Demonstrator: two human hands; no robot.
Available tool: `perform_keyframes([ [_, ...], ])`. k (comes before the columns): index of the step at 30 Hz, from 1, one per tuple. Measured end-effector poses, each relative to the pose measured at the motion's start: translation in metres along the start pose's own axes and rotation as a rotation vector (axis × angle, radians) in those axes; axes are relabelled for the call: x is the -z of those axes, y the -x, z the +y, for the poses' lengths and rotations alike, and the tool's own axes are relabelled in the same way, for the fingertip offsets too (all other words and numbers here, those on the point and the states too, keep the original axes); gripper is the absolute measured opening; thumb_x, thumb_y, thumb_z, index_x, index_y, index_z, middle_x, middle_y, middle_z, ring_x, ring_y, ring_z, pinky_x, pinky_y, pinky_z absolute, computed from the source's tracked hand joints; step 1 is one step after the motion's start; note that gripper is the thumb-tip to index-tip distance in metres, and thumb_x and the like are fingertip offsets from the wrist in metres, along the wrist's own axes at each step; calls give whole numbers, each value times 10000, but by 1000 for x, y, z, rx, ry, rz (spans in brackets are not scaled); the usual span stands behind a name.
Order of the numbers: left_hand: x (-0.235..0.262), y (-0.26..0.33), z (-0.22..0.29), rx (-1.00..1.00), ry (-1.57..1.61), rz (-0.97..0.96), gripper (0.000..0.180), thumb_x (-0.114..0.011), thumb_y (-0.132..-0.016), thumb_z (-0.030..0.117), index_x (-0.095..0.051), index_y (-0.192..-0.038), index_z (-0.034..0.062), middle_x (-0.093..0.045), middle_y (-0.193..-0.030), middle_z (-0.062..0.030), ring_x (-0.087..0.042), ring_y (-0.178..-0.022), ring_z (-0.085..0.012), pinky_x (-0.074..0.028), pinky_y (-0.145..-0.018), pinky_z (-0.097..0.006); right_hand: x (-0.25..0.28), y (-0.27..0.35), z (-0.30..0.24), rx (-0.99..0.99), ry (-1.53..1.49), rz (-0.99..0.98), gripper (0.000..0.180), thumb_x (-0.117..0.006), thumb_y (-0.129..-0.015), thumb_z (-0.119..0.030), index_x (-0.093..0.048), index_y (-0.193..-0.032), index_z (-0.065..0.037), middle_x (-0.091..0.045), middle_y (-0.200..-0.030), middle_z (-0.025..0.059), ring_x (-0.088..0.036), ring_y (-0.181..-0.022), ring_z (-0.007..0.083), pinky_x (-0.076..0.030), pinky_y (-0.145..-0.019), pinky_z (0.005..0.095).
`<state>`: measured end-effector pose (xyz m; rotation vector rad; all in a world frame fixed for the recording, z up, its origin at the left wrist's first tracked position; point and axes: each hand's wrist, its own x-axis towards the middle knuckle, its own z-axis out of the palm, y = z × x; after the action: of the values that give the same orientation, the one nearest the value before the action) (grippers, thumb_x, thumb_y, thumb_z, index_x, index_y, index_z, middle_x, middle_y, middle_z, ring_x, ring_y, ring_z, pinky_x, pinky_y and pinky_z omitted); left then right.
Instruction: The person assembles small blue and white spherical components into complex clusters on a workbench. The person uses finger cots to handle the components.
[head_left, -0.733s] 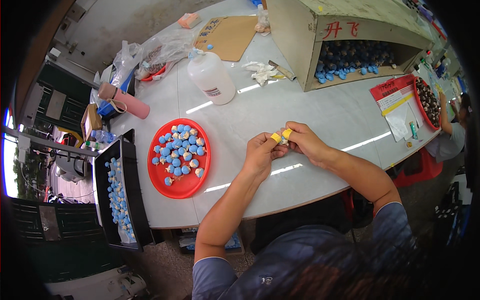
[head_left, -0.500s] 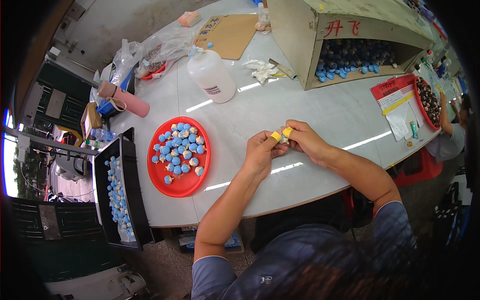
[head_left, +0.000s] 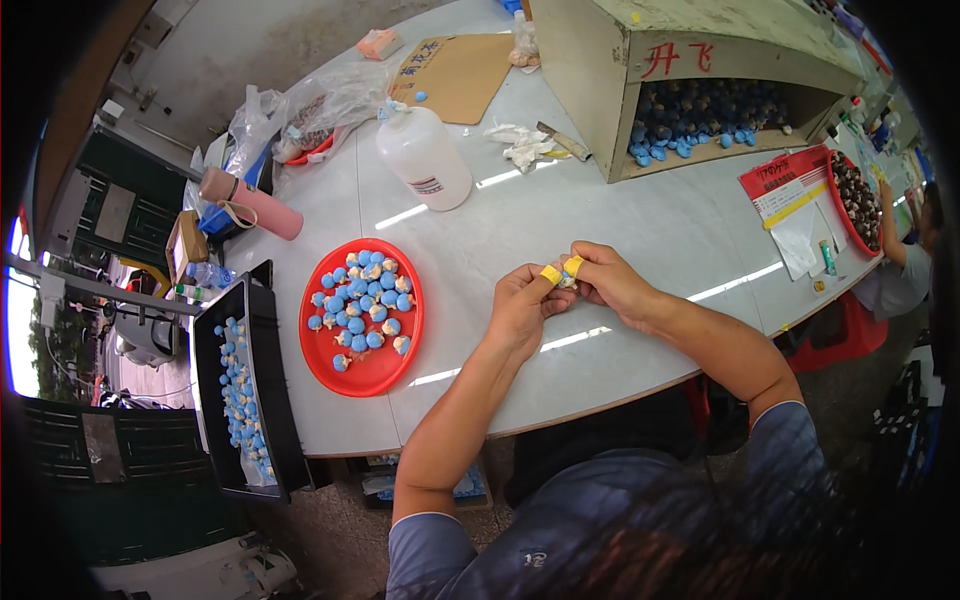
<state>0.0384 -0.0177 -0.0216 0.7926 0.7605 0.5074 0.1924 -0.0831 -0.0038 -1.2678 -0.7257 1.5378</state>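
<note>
Head view: at the left of the frame a black tray (head_left: 278, 380) holds many blue pieces (head_left: 238, 390), and above it, toward the upper left, is a pink bottle (head_left: 262, 208). Just right of the tray, left of centre, a red plate (head_left: 380, 376) on the grey table (head_left: 490, 235) carries loose, rounded blue-and-cream pieces (head_left: 368, 300), with a bare patch along its lower part. Farther up, in the upper middle, is a translucent white jug (head_left: 425, 160).

Right of centre, the left hand (head_left: 520, 302) and the right hand (head_left: 614, 287) meet over the table, each pinching the same small piece (head_left: 568, 281), with yellow wraps (head_left: 551, 274) on the thumbs. That piece sits between the fingertips, pale with a little blue, and mostly hidden. The step in hand looks like close two-handed shaping or pressing; whether it is nearly finished I cannot tell. The next move seems to call for even thumb pressure and a steady hold, since so small a thing could slip out.

At the upper right a box (head_left: 590, 85) has more blue items in its opening, and at the far right edge a red basin (head_left: 838, 205) holds dark pieces
</note>
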Motion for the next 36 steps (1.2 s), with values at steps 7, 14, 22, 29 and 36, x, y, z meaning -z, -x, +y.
perform_keyframes([
  [7,1,-2,0,-195,-92,72,201,-622,-942,176,-557,-1005,-4,-664,-896,-110,-663,-796,-146,-524,-697,-232,3,1,-4,18,3,90,182,-578,-946,-264,-523,-928,-91,-504,-741,-9,-414,-572,55,-335,-503,215],
  [14,-7,-2,-2,-405,-185,71,259,-636,-933,155,-553,-1105,-20,-649,-1028,-115,-649,-940,-151,-529,-800,-261,6,-2,7,188,-30,31,159,-572,-939,-145,-517,-1044,-40,-555,-778,17,-500,-603,70,-384,-515,221],
  [22,-1,-3,6,-250,-269,31,285,-611,-942,123,-555,-1165,-46,-664,-1044,-111,-669,-947,-179,-540,-804,-272,23,-9,0,185,20,-53,190,-568,-923,-104,-544,-1082,-2,-572,-814,28,-535,-628,72,-437,-545,223],
  [29,4,-4,7,-246,-353,6,206,-591,-916,37,-586,-1068,-102,-667,-1013,-155,-689,-887,-201,-559,-757,-257,26,-9,-3,183,162,-135,127,-567,-898,-38,-546,-1015,5,-585,-846,40,-534,-621,71,-445,-528,221],
  [36,4,-5,0,-260,-305,-15,172,-614,-877,-30,-588,-1018,-126,-664,-957,-164,-685,-878,-177,-553,-762,-235,28,-8,-3,182,239,-148,85,-543,-911,-29,-541,-993,-4,-585,-873,50,-527,-636,71,-448,-538,221],
])
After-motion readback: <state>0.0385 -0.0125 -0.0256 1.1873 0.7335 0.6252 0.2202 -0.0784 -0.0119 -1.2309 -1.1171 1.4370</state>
